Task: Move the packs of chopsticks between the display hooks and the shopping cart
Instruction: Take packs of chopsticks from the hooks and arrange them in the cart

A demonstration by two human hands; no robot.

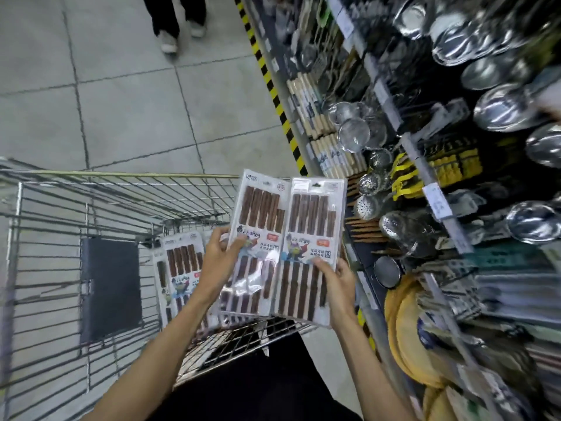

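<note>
I hold two clear packs of dark brown chopsticks side by side above the near right corner of the wire shopping cart. My left hand grips the left pack at its left edge, thumb on the front. My right hand grips the right pack at its lower right edge. More chopstick packs lie inside the cart below my left forearm, partly hidden by it.
The display rack on the right carries steel strainers, ladles, bowls and packs of pale chopsticks. A yellow-black striped strip runs along its base. A person's legs stand on the tiled floor ahead. A dark panel lies in the cart.
</note>
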